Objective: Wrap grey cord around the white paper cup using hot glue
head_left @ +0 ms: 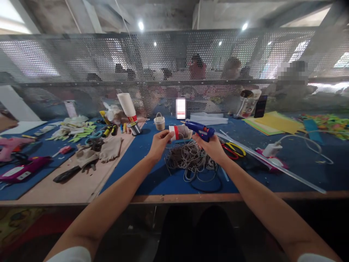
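My left hand [159, 145] is closed on the red and white end of a paper cup [176, 133], which lies on its side in the air. Grey cord is wound around the cup's other part. In my right hand [214, 146] is a blue hot glue gun [200, 130], its nozzle pointing left above the wound cord. A long clear glue stick [261, 158] runs from behind the gun down to the right. Beneath both hands a loose tangle of grey cord [191, 158] lies on the blue table top [152, 178].
A small basket-like cup [159, 122] stands behind my left hand, near a leaning stack of paper cups [127, 105]. Left lie gloves [110, 149] and a purple glue gun [25, 169]. Yellow-handled pliers [237, 148], a white plug [272, 150] and coloured sheets [283, 122] are right. A perforated screen [169, 62] rises behind.
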The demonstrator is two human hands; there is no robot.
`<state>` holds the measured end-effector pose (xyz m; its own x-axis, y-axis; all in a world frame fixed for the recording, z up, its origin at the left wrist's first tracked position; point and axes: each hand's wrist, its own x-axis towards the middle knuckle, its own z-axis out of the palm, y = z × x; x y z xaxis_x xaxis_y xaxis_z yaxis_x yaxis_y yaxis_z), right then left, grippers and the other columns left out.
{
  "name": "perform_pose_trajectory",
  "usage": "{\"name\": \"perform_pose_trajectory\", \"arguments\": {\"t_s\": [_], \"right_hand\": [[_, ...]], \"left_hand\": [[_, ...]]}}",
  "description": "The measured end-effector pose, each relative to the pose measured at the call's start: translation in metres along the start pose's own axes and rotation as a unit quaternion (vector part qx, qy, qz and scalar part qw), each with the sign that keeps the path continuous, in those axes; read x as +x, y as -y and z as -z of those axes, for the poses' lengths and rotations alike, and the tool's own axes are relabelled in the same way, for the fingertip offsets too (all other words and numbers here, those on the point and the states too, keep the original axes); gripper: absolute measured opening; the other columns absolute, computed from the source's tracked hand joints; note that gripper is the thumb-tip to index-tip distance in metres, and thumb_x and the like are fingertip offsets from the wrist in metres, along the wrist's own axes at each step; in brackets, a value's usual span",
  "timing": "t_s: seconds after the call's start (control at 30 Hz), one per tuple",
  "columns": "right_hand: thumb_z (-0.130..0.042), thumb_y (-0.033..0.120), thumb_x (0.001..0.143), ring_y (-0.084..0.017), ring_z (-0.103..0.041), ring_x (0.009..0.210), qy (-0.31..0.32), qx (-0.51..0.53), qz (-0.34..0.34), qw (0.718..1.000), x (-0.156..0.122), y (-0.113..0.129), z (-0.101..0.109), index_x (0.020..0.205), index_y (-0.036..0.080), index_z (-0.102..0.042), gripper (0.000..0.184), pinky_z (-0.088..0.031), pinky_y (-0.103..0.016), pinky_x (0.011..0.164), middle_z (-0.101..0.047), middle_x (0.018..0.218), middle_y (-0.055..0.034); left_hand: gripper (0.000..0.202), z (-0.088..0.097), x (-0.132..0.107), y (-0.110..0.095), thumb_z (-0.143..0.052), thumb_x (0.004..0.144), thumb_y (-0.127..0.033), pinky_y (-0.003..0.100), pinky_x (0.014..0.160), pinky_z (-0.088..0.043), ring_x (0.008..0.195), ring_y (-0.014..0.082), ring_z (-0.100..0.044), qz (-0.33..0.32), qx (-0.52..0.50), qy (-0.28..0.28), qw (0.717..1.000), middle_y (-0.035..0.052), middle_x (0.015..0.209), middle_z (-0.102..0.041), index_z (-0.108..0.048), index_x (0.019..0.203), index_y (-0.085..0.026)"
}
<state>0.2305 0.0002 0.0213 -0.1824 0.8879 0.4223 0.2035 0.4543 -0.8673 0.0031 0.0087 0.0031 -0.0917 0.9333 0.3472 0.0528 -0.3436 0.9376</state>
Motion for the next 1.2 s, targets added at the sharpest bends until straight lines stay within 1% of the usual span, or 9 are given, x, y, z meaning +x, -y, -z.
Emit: {"name": "perform_pose_trajectory", "arguments": {"t_s": [0.1, 0.27, 0.33, 0.5, 0.63, 0.7, 0.97, 1.07, 1.2], "right_hand": [[-0.069, 0.059, 0.08, -0.014, -0.05, 0.057, -0.02, -0.007, -0.008, 1.0, 0.0, -0.005, -0.001, 0.086, 0.019, -0.07, 0.041, -0.042, -0.028, 0.059, -0.057, 0.06, 0.0015], [-0.065, 0.061, 0.083, -0.015, -0.054, 0.058, 0.03, -0.017, -0.006, 0.999, 0.0, -0.014, -0.002, 0.081, 0.019, -0.07, 0.042, -0.043, -0.028, 0.06, -0.061, 0.061, -0.0001], [-0.064, 0.061, 0.083, -0.015, -0.057, 0.06, 0.035, -0.015, -0.007, 0.999, 0.0, -0.016, -0.002, 0.08, 0.019, -0.069, 0.042, -0.045, -0.028, 0.061, -0.062, 0.063, -0.0007], [-0.066, 0.063, 0.08, -0.016, -0.055, 0.06, 0.022, -0.041, -0.008, 0.999, -0.001, -0.019, -0.003, 0.085, 0.019, -0.071, 0.045, -0.044, -0.028, 0.059, -0.061, 0.063, 0.0003], [-0.068, 0.062, 0.078, -0.019, -0.062, 0.071, 0.003, -0.067, 0.017, 0.998, 0.0, -0.021, -0.006, 0.094, 0.02, -0.073, 0.046, -0.047, -0.03, 0.065, -0.069, 0.076, -0.0021], [-0.069, 0.061, 0.078, -0.021, -0.063, 0.074, 0.001, -0.087, 0.027, 0.996, 0.0, -0.02, -0.006, 0.094, 0.02, -0.074, 0.045, -0.048, -0.031, 0.068, -0.071, 0.079, -0.0032], [-0.067, 0.059, 0.08, -0.02, -0.063, 0.069, 0.016, -0.186, 0.039, 0.982, -0.004, -0.007, 0.0, 0.081, 0.02, -0.073, 0.04, -0.044, -0.03, 0.065, -0.068, 0.069, -0.0023], [-0.066, 0.06, 0.081, -0.021, -0.063, 0.068, 0.013, -0.195, 0.04, 0.98, -0.004, -0.007, 0.0, 0.08, 0.021, -0.073, 0.04, -0.042, -0.029, 0.062, -0.067, 0.067, -0.0024], [-0.064, 0.061, 0.082, -0.021, -0.063, 0.07, 0.013, -0.215, 0.048, 0.975, -0.003, -0.01, -0.001, 0.083, 0.022, -0.075, 0.041, -0.042, -0.029, 0.063, -0.068, 0.068, -0.0032]], "left_hand": [[0.025, 0.001, -0.001, -0.002, -0.071, 0.081, -0.042, 0.025, 0.064, -0.042, 0.067, 0.0122, -0.052, -0.005, 0.005, 0.012, 1.0, 0.0018, 0.079, -0.066, -0.073, 0.084, -0.017], [0.021, 0.002, -0.002, -0.004, -0.071, 0.08, -0.035, 0.025, 0.066, -0.041, 0.07, 0.0125, -0.053, -0.026, 0.009, 0.025, 0.999, 0.0024, 0.083, -0.068, -0.073, 0.088, -0.016], [0.021, 0.002, -0.002, -0.004, -0.071, 0.079, -0.035, 0.026, 0.066, -0.041, 0.069, 0.0127, -0.053, -0.031, 0.01, 0.023, 0.999, 0.0024, 0.082, -0.068, -0.073, 0.088, -0.016], [0.022, 0.003, -0.001, -0.004, -0.07, 0.081, -0.036, 0.026, 0.065, -0.041, 0.069, 0.0129, -0.053, -0.046, 0.023, 0.02, 0.998, 0.0029, 0.083, -0.068, -0.073, 0.088, -0.016], [0.022, 0.004, -0.001, -0.004, -0.07, 0.081, -0.036, 0.026, 0.065, -0.041, 0.069, 0.0131, -0.053, -0.057, 0.03, 0.024, 0.998, 0.0029, 0.083, -0.068, -0.073, 0.088, -0.016], [0.023, 0.004, -0.001, -0.004, -0.069, 0.082, -0.037, 0.026, 0.065, -0.04, 0.069, 0.0131, -0.052, -0.062, 0.033, 0.026, 0.997, 0.0029, 0.083, -0.068, -0.073, 0.09, -0.016], [0.021, 0.004, -0.001, -0.006, -0.068, 0.082, -0.035, 0.025, 0.063, -0.037, 0.064, 0.0116, -0.048, -0.068, 0.046, 0.01, 0.997, 0.0003, 0.074, -0.063, -0.073, 0.088, -0.015], [0.02, 0.004, -0.001, -0.007, -0.067, 0.082, -0.033, 0.025, 0.061, -0.036, 0.063, 0.0114, -0.047, -0.07, 0.057, 0.004, 0.996, -0.0005, 0.072, -0.062, -0.072, 0.086, -0.015], [0.02, 0.003, 0.0, -0.007, -0.067, 0.082, -0.033, 0.025, 0.062, -0.037, 0.064, 0.0115, -0.049, -0.079, 0.071, 0.0, 0.994, -0.0005, 0.073, -0.063, -0.073, 0.088, -0.015]]}}
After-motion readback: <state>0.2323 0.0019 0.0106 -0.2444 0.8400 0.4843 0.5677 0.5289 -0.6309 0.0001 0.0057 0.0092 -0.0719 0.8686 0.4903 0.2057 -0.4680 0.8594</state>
